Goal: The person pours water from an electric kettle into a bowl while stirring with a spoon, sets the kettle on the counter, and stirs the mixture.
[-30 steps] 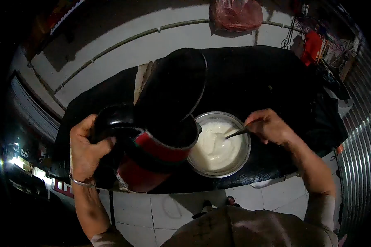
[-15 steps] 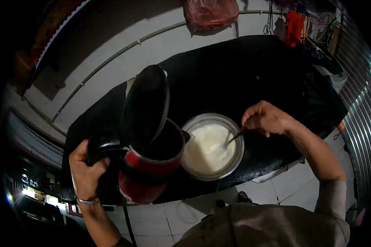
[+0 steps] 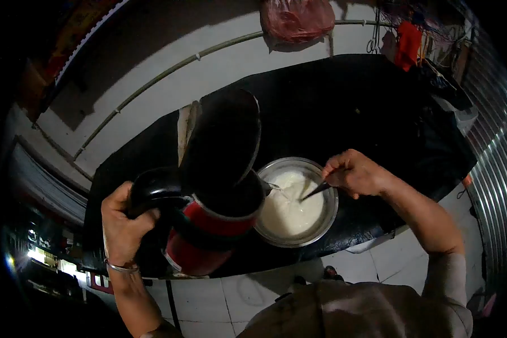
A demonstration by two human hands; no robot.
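My left hand [image 3: 124,219] is closed round the black handle of a red and black electric kettle [image 3: 208,239]. The kettle is tilted to the right with its dark lid standing up, and its spout is at the left rim of a metal bowl [image 3: 333,217]. A thin clear stream runs from the spout into the pale, creamy liquid [image 3: 293,217] in the bowl. Over the bowl's right rim, my right hand [image 3: 354,173] pinches the handle of a spoon [image 3: 315,191]. The spoon's lower end dips into the liquid and is hidden there.
The bowl stands on a table with a black cover [image 3: 343,107]. A light-coloured strip [image 3: 184,129] shows behind the kettle lid. On the wall hang a red plastic bag [image 3: 298,21] and an orange cloth [image 3: 407,45]. Corrugated metal [image 3: 496,163] stands at the right.
The kettle has moved right and tips further over the bowl, where a stream now shows. My right hand has shifted slightly left and down, moving the spoon through the liquid.
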